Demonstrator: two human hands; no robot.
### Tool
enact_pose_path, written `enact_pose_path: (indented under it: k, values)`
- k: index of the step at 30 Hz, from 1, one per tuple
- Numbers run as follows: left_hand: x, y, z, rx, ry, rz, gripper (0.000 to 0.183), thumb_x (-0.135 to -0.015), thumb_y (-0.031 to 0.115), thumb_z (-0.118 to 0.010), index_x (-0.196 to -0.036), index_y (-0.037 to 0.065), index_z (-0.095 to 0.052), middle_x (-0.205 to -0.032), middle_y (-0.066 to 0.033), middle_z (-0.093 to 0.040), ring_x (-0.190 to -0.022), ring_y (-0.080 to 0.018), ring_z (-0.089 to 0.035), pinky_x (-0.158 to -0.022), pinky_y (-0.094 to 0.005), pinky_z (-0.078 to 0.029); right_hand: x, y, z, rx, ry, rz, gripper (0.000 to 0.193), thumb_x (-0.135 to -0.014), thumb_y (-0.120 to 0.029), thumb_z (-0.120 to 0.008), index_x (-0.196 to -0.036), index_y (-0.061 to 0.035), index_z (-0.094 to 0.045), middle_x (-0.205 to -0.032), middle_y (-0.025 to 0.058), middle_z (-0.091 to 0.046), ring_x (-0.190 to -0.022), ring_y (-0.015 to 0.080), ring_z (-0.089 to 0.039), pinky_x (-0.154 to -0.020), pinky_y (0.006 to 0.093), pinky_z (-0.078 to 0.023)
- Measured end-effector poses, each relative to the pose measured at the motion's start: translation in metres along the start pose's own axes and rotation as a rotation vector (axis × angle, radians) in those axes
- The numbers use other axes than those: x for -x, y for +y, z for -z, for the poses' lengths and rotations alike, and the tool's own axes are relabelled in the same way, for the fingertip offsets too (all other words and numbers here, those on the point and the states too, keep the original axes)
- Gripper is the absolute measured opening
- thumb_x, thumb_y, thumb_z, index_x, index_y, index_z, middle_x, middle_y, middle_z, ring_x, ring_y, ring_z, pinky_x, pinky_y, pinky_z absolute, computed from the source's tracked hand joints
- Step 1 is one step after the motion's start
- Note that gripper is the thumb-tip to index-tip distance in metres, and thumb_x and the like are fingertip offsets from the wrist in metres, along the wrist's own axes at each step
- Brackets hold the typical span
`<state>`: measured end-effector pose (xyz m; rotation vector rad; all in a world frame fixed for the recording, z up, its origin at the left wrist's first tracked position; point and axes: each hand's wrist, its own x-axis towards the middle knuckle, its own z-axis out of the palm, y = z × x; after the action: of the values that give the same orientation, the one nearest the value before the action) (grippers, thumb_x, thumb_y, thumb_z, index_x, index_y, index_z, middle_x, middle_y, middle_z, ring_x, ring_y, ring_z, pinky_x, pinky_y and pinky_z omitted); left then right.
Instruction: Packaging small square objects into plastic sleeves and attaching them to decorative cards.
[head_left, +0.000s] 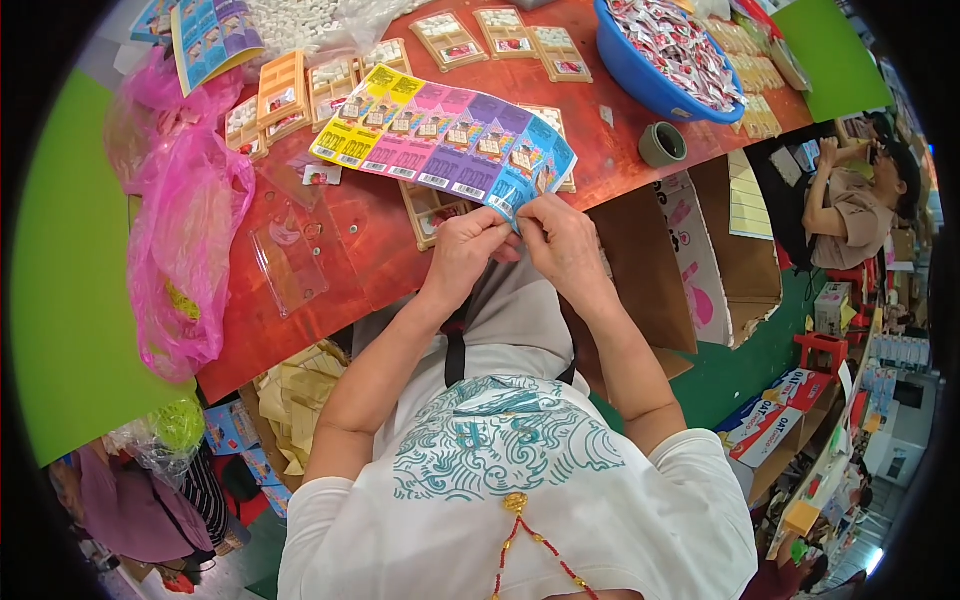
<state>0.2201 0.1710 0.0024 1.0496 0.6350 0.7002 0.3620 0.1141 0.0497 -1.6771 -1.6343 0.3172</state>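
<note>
well, printed sheet [440, 135] above a red table [605, 160], green floor [735, 375] beyond.

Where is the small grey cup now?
In the head view, the grey cup is right of centre, on the red table near its edge, beside the blue basin.

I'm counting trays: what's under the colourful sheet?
Under the colourful sheet, a tan tray pokes out at the near edge, another tray at the far edge; anything beneath the middle is hidden.
</note>
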Motion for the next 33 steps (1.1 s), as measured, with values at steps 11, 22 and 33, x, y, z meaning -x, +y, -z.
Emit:
enact_pose_path:
  k: [11,22,33]
  values:
    - [-0.001,0.006,0.009,0.083,-0.044,0.093,0.022,-0.092,0.013,-0.05,-0.1,-0.004,-0.063,-0.085,-0.0118,-0.069,-0.072,-0.0157,-0.067,-0.068,-0.026,-0.055,0.0,-0.001,0.0,-0.023,-0.054,-0.007,0.007,-0.082,-0.005,-0.063,-0.084,0.0007,-0.062,-0.078,0.0128,-0.06,-0.07,0.0307,-0.061,-0.061,0.0352,-0.047]
    - [-0.002,0.005,0.009,0.092,-0.022,0.101,0.022,-0.092,0.014,-0.052,-0.092,-0.004,-0.065,-0.081,-0.0118,-0.068,-0.068,-0.0173,-0.067,-0.064,-0.0272,-0.055,-0.001,0.004,-0.006,-0.035,-0.054,0.011,0.005,-0.081,-0.004,-0.063,-0.083,0.0003,-0.061,-0.078,0.014,-0.059,-0.07,0.032,-0.06,-0.06,0.0376,-0.046]
    - [0.0,0.007,0.011,0.086,-0.011,0.112,0.021,-0.092,0.013,-0.053,-0.093,-0.003,-0.066,-0.082,-0.0109,-0.068,-0.07,-0.0168,-0.067,-0.065,-0.0271,-0.055,-0.003,0.006,-0.01,-0.079,-0.056,0.015,0.005,-0.08,-0.003,-0.063,-0.079,0.0014,-0.059,-0.075,0.0142,-0.057,-0.067,0.0306,-0.059,-0.058,0.0366,-0.045]
